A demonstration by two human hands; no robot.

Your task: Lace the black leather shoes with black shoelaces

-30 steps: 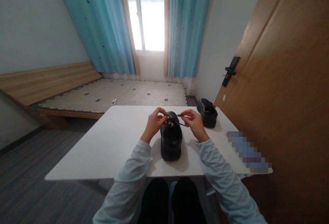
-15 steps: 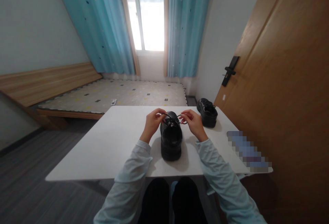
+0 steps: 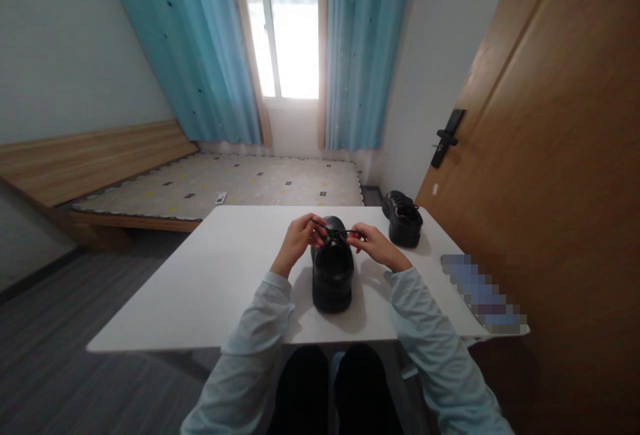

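Note:
A black shoe (image 3: 333,282) stands upright on the white table (image 3: 210,288), its heel towards me and its toe pointing away. On the shoe's left side, my left hand (image 3: 301,236) pinches a dark shoelace between thumb and fingers. Opposite it, my right hand (image 3: 371,243) is closed on the lace's other side. Between the two hands the shoelace (image 3: 336,230) spans the top of the shoe, and the exact shape of any knot there is too small to make out.
A second black shoe (image 3: 404,222) stands at the table's far right corner. A blurred bluish flat item (image 3: 483,295) lies along the right edge, beside a wooden door (image 3: 545,155). Beyond the table is a bed (image 3: 250,178) with a small white object (image 3: 221,198) on it.
My right hand has turned and dropped slightly, drawing closer to the shoe. The lace between the hands looks straighter. The shoe has stayed in place.

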